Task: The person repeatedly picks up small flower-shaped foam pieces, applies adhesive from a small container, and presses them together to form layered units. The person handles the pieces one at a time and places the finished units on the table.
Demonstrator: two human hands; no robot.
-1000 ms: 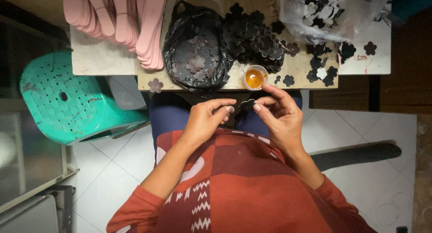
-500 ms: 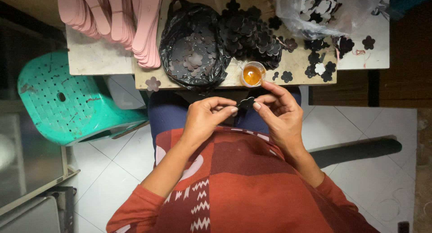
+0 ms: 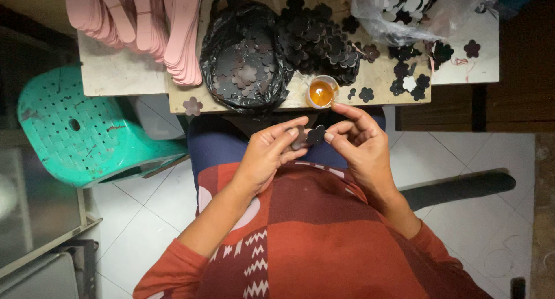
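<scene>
Both hands meet over my lap, just below the table edge. My left hand (image 3: 272, 151) and my right hand (image 3: 358, 143) pinch between their fingertips small dark flower-shaped cutouts (image 3: 309, 136), which seem to be two overlapping pieces. A small clear cup of orange glue (image 3: 321, 93) stands on the table edge right above the hands. Behind it lies a pile of dark flower cutouts (image 3: 315, 42), and an open black plastic bag (image 3: 240, 62) holds more of them.
Stacked pink sole-shaped pieces (image 3: 144, 24) hang over the table's left part. A clear plastic bag of black and white flowers (image 3: 413, 7) sits at the right, with loose flowers (image 3: 407, 82) nearby. A green plastic stool (image 3: 81, 125) stands left on the white tile floor.
The hands stay together over the lap with the cutouts; the fingers have shifted only slightly. The view has drifted a little.
</scene>
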